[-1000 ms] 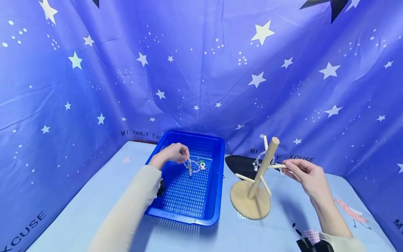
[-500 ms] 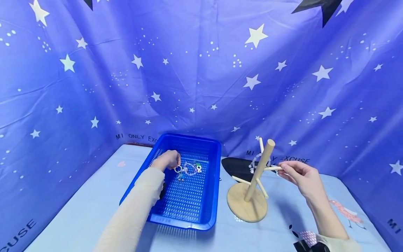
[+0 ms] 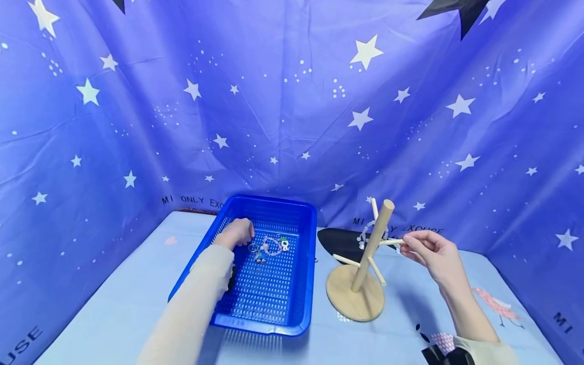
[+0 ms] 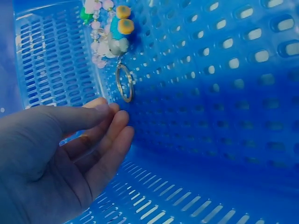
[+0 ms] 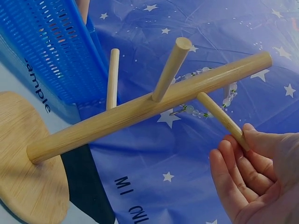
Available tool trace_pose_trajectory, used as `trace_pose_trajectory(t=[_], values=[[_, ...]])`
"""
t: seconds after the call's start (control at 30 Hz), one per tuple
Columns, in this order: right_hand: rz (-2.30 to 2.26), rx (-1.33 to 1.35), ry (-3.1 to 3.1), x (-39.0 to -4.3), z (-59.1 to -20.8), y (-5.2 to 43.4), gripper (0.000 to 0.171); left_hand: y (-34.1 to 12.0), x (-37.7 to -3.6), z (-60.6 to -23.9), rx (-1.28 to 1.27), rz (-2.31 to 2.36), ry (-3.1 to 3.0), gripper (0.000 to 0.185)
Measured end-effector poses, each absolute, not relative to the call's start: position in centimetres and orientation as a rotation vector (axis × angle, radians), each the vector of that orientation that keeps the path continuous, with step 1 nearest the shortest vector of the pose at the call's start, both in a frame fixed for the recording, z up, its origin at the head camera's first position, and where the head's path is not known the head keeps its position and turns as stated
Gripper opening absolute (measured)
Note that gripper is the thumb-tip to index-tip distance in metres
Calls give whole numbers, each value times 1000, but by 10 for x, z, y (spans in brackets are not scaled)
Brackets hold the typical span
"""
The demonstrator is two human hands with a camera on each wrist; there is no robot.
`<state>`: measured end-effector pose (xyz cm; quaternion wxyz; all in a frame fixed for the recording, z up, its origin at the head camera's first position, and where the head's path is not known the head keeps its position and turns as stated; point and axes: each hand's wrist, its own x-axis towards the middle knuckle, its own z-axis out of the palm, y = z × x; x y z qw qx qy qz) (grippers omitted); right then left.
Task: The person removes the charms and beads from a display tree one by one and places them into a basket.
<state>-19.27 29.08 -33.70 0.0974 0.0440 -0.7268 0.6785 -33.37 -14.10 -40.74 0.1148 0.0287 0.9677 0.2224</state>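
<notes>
My left hand (image 3: 236, 232) is inside the blue basket (image 3: 262, 327), fingers loosely bent and holding nothing. Just beyond its fingertips lies a keychain (image 4: 124, 26), a small figure with orange feet on a metal ring, apart from the hand. Beside it is a pink-purple beaded bracelet (image 4: 95, 35) with a white charm (image 3: 285, 245) topped in green. My right hand (image 3: 431, 252) pinches the end of one peg (image 5: 224, 120) on a wooden stand (image 3: 373, 248). A pale beaded bracelet (image 5: 227, 101) hangs around an upper part of the stand, partly hidden by the post.
The stand's round base (image 3: 342, 296) rests on the light blue tablecloth (image 3: 123, 279), right of the basket. Its other pegs stick out several ways, among them a lower left peg (image 3: 345, 260). A starry blue curtain (image 3: 255, 101) rises behind the table.
My left hand has let go of the keychain, which now lies in the basket beside the purple bracelet, and has drawn slightly left. My right hand keeps its pinch on the peg.
</notes>
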Motion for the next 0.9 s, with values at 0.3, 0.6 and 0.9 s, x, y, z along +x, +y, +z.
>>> trace_pose_trajectory(t=[0.3, 0.6, 0.9], values=[[2069, 136, -2073, -196, -334, 288, 5, -135, -338, -387, 204, 773, 2897, 15], [2097, 206, -1979, -200, -337, 288, 7, -112, -331, -358, 436, 999, 2901, 16], [2118, 195, -1995, -202, -340, 293, 7, -66, -312, -326, 726, 1233, 2764, 12]])
